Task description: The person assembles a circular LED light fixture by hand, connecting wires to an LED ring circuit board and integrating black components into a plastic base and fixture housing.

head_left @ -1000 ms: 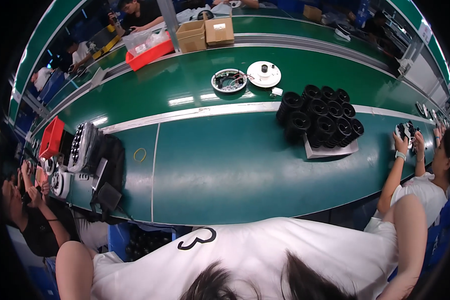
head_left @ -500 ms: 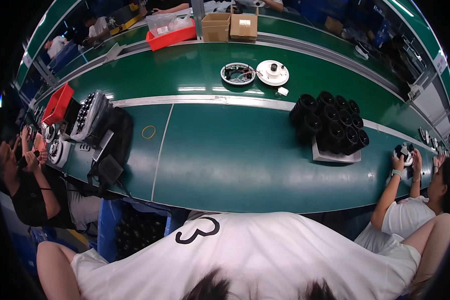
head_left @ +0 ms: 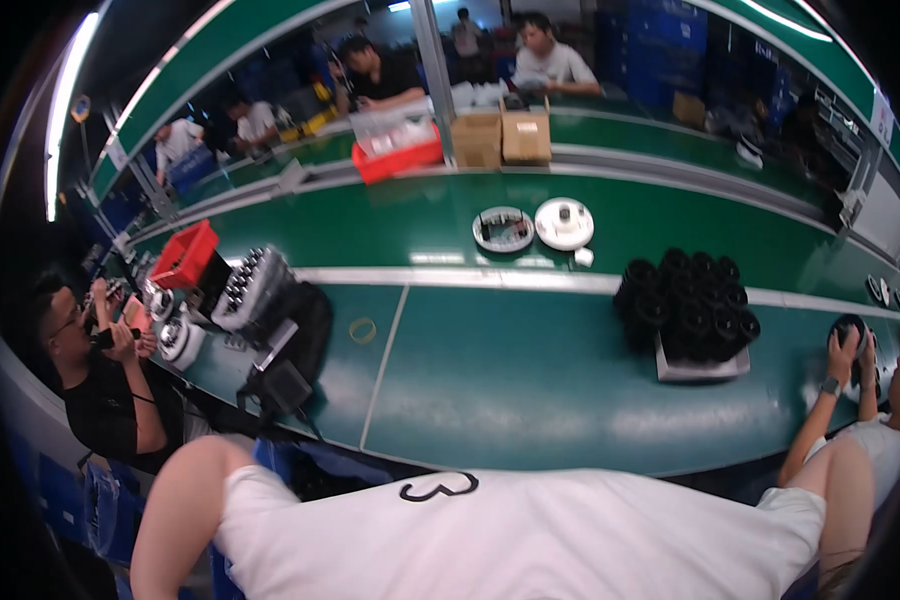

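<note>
Neither of my hands is in the picture; only my upper arms and white shirt show along the lower edge. In front of me runs a green workbench (head_left: pixel 500 400). To the right on it, a stack of black ring-shaped parts (head_left: pixel 685 300) stands on a white tray (head_left: pixel 703 367). Farther back lie an open round white housing (head_left: pixel 503 230) with wiring inside and a white disc-shaped part (head_left: pixel 565 224) with a knob in its middle. A small white piece (head_left: pixel 583 257) sits by the disc. A yellow ring-shaped band (head_left: pixel 362 330) lies left of the bench's seam.
At the left are a red bin (head_left: pixel 184 254), a plastic-wrapped tray of small parts (head_left: pixel 254 285) and a black bag (head_left: pixel 310 330). A co-worker (head_left: pixel 105 370) sits left, another (head_left: pixel 850 420) right, handling a black round part. Cardboard boxes (head_left: pixel 500 138) and a red crate (head_left: pixel 398 156) stand at the back.
My view has tilted up and shifted left, so the bench sits lower and more people show at the back. The right co-worker now has a black round part in their hands.
</note>
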`<state>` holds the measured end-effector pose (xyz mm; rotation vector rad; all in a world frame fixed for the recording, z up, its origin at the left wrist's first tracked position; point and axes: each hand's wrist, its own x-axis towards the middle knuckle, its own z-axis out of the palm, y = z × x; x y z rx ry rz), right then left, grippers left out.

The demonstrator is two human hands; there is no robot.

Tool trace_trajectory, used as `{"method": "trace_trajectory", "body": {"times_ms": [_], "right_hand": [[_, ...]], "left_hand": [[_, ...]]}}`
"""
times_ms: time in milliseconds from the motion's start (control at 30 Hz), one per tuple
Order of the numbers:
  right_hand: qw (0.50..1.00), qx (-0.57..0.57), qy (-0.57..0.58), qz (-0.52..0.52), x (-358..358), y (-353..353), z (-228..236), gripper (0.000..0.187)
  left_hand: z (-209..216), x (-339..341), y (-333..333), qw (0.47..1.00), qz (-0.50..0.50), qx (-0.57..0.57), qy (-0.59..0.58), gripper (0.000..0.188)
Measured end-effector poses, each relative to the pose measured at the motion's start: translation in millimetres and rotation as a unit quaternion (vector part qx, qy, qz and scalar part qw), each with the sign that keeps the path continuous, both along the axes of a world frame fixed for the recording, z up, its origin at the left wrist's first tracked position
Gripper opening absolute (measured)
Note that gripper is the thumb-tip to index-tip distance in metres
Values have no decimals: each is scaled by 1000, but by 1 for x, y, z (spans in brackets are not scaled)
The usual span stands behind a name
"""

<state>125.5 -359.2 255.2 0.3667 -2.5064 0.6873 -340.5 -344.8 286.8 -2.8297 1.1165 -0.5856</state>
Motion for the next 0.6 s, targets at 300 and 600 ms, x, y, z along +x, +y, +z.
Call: {"method": "trace_trajectory", "body": {"times_ms": [300,600], "right_hand": [[978,-195,51,-49,52,15,-80,19],[775,-516,10,-365,19,63,-160,22]], "left_hand": [[-110,133,336,624,214,-742,-119,29],[-277,232,449,221,670,-708,-17,37]]}}
